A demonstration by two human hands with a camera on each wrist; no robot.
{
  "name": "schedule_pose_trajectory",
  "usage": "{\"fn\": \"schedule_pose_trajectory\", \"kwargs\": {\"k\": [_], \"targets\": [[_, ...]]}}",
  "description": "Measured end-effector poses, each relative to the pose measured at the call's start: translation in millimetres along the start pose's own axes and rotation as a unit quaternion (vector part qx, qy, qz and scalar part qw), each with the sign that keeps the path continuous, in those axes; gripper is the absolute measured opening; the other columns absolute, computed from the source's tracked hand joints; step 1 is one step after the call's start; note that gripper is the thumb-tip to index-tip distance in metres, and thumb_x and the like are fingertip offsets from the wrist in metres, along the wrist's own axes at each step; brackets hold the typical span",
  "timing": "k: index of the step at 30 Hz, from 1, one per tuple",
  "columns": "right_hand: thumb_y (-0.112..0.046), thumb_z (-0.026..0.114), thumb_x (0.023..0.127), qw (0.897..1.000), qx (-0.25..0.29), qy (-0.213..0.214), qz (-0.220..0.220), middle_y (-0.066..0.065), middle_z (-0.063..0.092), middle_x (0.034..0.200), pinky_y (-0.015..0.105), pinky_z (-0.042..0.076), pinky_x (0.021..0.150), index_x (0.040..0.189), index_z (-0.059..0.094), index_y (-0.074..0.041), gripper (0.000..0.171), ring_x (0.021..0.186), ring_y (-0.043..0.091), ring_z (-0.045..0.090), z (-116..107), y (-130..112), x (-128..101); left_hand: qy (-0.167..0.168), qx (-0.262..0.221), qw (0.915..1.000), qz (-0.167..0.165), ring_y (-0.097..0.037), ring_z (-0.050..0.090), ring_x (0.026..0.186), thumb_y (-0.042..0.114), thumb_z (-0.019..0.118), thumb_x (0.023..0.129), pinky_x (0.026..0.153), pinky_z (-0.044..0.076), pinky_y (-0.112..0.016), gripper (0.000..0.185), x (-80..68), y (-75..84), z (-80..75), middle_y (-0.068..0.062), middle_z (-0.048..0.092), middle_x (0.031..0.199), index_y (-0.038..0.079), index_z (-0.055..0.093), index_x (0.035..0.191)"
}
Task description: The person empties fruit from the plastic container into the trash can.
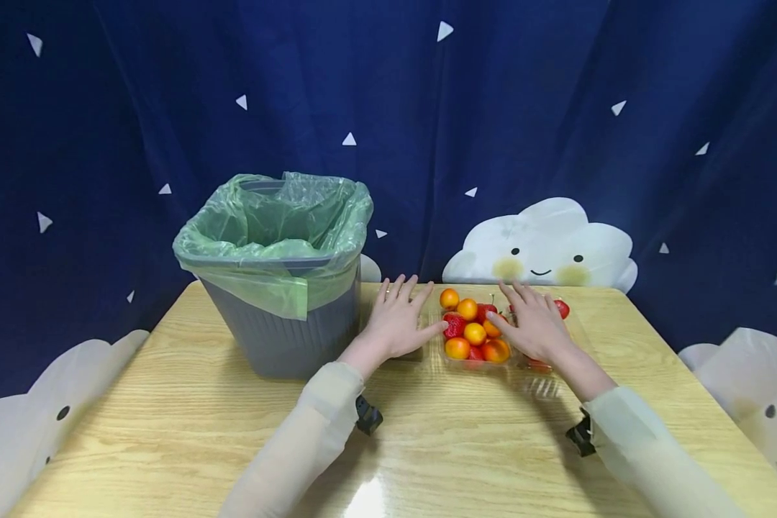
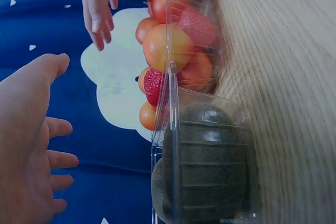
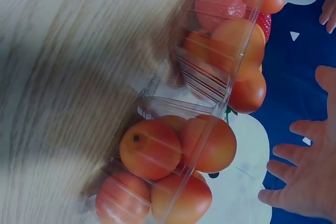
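Observation:
My left hand hovers with spread fingers over a clear plastic box holding brown-green, kiwi-like fruit. It holds nothing. To its right, a clear box is heaped with small orange fruits and strawberries. My right hand is spread over a further clear box, its thumb overlapping the middle heap's edge in the head view. Round orange-red fruits fill that right box, partly hidden by the hand from above. Both wrist views show the palms apart from the boxes, at a height above the fruit.
A grey bin lined with a green plastic bag stands at the back left of the wooden table. Behind the table's far edge hangs a dark blue curtain with white triangles and clouds.

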State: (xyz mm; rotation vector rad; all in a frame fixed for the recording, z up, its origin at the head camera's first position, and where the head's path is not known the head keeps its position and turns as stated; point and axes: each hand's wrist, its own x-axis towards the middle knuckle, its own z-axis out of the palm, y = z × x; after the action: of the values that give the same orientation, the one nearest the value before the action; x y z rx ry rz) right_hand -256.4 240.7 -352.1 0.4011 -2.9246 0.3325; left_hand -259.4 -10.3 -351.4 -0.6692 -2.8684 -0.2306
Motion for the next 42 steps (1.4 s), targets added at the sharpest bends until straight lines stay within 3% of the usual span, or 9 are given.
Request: {"fn": "schedule_pose_trajectory", "kwargs": {"k": [7,14,21,29,42], "targets": [[-0.048,0.042,0.092,1.000,0.024,0.020,-0.003,0.025,0.039,0.135,0.060,0.022,0.101,0.138,0.035,-0.003,0.064,0.123,0.044,0.034,0,3,-6,0.059,-0.010,0.9979,0.024,-0.028,0.036,0.127,0.061,0.044,0.085,0.107,0.024,-0.047,0.070,-11.5,-3.3,-1.4,-0.011,0.042,0.137,0.015,0.040,0.137],[-0.043,0.043,0.094,0.998,0.045,0.027,0.022,0.024,0.046,0.129,0.058,0.034,0.094,0.134,0.041,-0.002,0.057,0.116,0.042,0.044,-1,8,-17,0.142,-0.031,0.9875,0.062,-0.026,0.049,0.109,0.049,0.055,0.085,0.099,0.035,-0.041,0.051,-28.9,-7.4,-3.7,-0.007,0.055,0.118,0.010,0.056,0.118],[-0.035,0.049,0.093,0.996,0.071,0.051,0.024,0.022,0.054,0.118,0.053,0.043,0.083,0.128,0.047,-0.002,0.049,0.102,0.037,0.053,4,15,-27,0.170,-0.046,0.9834,0.045,-0.021,0.051,0.104,0.040,0.057,0.086,0.094,0.040,-0.037,0.037,-49.4,-9.0,-10.6,-0.002,0.057,0.111,0.013,0.061,0.110],[-0.028,0.051,0.092,0.994,0.075,0.071,0.035,0.020,0.059,0.110,0.051,0.046,0.075,0.124,0.051,-0.003,0.041,0.093,0.036,0.057,4,26,-33,0.226,-0.049,0.9719,0.040,-0.017,0.057,0.088,0.028,0.060,0.085,0.076,0.046,-0.035,0.023,-69.8,-13.3,-17.3,0.002,0.059,0.095,0.012,0.064,0.101],[-0.021,0.052,0.090,0.993,0.066,0.089,0.046,0.014,0.065,0.087,0.036,0.044,0.058,0.110,0.059,-0.003,0.027,0.072,0.025,0.058,2,42,-40,0.307,-0.070,0.9482,0.042,-0.015,0.058,0.067,0.022,0.061,0.083,0.062,0.048,-0.030,0.007,-102.5,-31.3,-23.2,0.007,0.060,0.073,0.018,0.064,0.078]]}}
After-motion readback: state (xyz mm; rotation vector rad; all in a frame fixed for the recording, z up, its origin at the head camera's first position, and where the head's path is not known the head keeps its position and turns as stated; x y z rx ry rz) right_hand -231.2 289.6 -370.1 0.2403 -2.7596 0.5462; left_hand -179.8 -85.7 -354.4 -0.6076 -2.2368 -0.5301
